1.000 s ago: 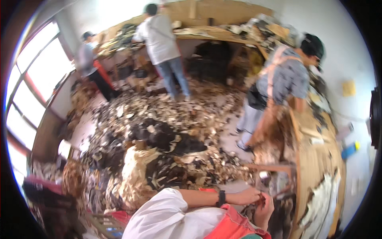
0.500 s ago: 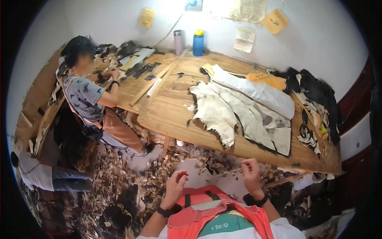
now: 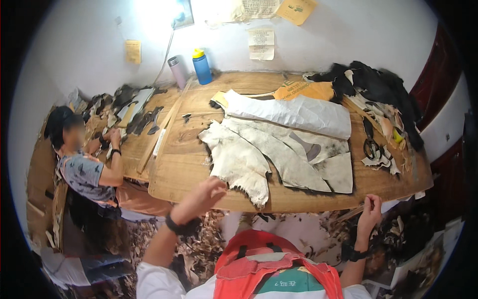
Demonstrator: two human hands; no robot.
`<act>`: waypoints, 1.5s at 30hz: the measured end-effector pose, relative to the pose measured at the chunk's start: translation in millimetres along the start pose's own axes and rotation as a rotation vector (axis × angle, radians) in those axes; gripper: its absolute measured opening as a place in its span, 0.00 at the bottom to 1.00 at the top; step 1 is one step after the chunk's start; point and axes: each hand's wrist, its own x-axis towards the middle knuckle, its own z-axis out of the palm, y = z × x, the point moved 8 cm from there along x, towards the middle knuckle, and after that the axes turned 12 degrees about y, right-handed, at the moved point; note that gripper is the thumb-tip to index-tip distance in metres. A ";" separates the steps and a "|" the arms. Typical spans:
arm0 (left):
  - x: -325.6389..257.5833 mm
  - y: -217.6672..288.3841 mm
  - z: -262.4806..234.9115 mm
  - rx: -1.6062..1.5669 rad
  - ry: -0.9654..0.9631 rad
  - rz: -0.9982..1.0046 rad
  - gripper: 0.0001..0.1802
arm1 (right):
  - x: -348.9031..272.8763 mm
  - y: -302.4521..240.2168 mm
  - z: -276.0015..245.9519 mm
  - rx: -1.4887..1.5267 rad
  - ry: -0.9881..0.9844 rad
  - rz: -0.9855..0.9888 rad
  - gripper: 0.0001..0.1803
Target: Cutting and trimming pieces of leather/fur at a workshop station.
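My left hand (image 3: 209, 192) hovers over the table's front edge, beside the left corner of a cream hide piece (image 3: 239, 162) with a ragged edge. Its fingers are curled together, and whatever they may pinch is too small to see. At the front right edge of the table, my right hand (image 3: 371, 207) is raised with thumb and fingertips pressed together; what lies between them cannot be made out. More pale hide panels (image 3: 284, 154) with dark fur edges lie to the right, a grey patch (image 3: 307, 147) on one. Behind them is a long white sheet (image 3: 294, 115).
Black-handled scissors (image 3: 369, 144) lie among scraps on the wooden table (image 3: 308, 203), near black fur (image 3: 383, 94). A blue bottle (image 3: 202, 70) and a pink flask (image 3: 177, 74) stand at the back. A co-worker (image 3: 87, 164) handles pieces at left. Scraps cover the floor (image 3: 201, 241).
My hands have spread apart, the left moving forward over the table edge, the right out to the right. My view has shifted right and nearer the table. A thin strand seen by my right hand no longer shows.
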 end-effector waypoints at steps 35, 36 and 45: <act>194.0 -144.0 104.0 -0.191 -0.062 0.221 0.11 | -109.8 -151.8 393.6 -0.300 -0.718 -0.166 0.10; 193.5 -135.7 101.1 -0.187 -0.054 0.192 0.10 | -109.1 -150.1 392.5 -0.302 -0.713 -0.163 0.10; 194.2 -136.5 100.2 -0.186 -0.011 0.254 0.08 | -98.3 -150.0 389.4 -0.113 -0.747 -0.175 0.08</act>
